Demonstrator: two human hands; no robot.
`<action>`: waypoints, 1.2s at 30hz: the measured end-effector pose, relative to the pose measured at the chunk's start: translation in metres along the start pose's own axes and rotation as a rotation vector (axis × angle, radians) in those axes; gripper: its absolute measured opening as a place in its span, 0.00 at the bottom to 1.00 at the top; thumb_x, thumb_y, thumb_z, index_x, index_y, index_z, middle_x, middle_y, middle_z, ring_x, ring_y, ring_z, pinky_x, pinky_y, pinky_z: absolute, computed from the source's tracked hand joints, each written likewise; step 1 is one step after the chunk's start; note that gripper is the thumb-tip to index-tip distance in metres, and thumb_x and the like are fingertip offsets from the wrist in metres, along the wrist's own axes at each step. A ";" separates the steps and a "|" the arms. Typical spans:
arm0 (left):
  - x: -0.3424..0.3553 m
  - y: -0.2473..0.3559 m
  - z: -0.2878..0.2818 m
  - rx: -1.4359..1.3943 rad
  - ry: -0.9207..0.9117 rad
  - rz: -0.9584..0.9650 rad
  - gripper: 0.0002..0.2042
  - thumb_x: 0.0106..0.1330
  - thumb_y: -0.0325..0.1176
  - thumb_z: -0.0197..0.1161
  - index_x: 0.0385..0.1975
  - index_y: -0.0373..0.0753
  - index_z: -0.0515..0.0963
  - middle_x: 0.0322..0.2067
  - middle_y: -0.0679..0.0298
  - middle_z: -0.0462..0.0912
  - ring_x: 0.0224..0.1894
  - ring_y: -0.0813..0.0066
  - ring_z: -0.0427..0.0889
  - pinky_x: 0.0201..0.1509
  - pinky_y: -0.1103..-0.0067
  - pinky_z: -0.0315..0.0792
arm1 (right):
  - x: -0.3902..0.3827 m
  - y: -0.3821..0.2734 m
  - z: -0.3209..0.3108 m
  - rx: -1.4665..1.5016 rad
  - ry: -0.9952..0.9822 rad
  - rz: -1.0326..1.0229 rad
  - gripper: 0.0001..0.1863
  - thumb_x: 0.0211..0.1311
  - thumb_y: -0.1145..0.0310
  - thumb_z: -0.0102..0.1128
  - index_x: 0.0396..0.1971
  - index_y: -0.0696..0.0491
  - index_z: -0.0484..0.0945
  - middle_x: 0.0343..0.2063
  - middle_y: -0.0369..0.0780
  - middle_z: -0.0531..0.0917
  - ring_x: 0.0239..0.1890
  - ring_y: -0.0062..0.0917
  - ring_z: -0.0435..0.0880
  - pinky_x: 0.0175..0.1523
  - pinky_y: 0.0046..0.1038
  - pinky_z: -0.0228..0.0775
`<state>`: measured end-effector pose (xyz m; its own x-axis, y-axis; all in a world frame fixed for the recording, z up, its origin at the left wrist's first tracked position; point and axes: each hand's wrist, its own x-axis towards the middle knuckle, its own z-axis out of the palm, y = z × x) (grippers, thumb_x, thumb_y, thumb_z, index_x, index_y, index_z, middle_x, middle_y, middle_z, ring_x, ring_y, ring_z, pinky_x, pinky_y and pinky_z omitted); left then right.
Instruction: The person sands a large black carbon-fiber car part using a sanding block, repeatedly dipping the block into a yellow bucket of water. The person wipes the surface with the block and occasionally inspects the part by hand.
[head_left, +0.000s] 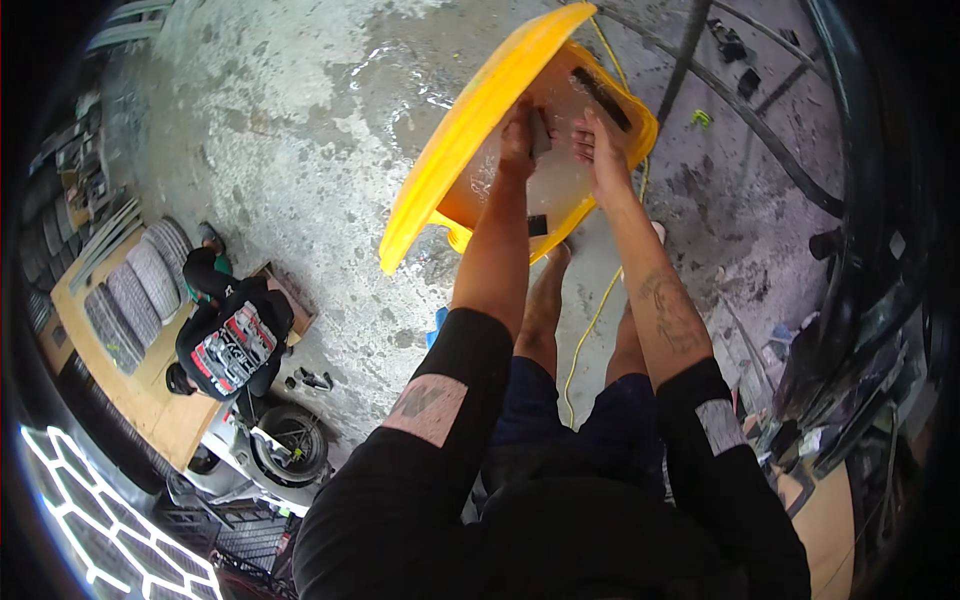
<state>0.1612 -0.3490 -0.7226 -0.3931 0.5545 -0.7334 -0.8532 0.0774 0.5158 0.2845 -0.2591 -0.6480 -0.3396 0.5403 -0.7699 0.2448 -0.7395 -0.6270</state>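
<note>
Head view, basin: yellow plastic basin (470,130) tilted over wet concrete floor (290,150).
Left hand (518,135): closed around small dark block (541,132) inside basin.
Right hand (600,150): fingers open, flat on basin's inner wall.
Nearby: crouching person (232,335) beside tyre (288,447).

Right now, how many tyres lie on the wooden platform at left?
4 tyres side by side on the wooden platform, beside the crouching person; more could be hidden past the rim.

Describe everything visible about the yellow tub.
The yellow tub looks like moulded plastic, with a wide flat rim and a paler, wet-looking inside. It is tipped up on edge over the wet concrete floor. Both hands reach inside: the left hand grips a small dark object, the right hand presses the inner wall.
</note>
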 end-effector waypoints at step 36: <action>-0.174 -0.058 -0.035 0.707 0.687 0.482 0.15 0.66 0.30 0.64 0.48 0.27 0.77 0.44 0.50 0.81 0.42 0.60 0.80 0.48 0.68 0.75 | 0.060 -0.053 -0.173 -1.217 -0.032 -0.658 0.16 0.65 0.75 0.52 0.52 0.56 0.79 0.34 0.54 0.85 0.39 0.55 0.85 0.43 0.50 0.77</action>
<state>0.2669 -0.4794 -0.6401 -0.9272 0.0911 -0.3634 -0.2554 0.5560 0.7910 0.4081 -0.1187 -0.6814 -0.7171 0.6280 -0.3024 0.6579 0.4665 -0.5912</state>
